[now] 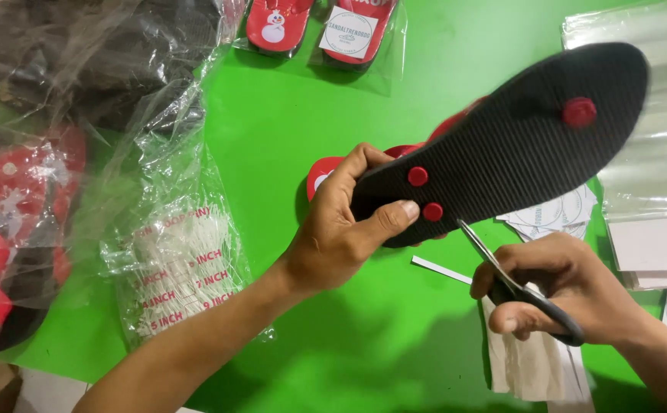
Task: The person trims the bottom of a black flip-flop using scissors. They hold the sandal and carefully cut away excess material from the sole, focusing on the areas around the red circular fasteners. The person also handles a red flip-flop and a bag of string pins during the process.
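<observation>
my left hand (341, 229) grips the black ribbed rubber sandal sole (502, 145); my right hand (559, 287) clutches dark-handled scissors (502, 271), whose tips could nick my left thumb just beside them.

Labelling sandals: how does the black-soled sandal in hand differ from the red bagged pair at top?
The black-soled sandal is held sole-up, unbagged, in the left hand; the red bagged pair lies footbed-up in clear plastic on the green table. The held one shows red strap plugs; the pair shows a snowman print. Both are red and black.
</observation>
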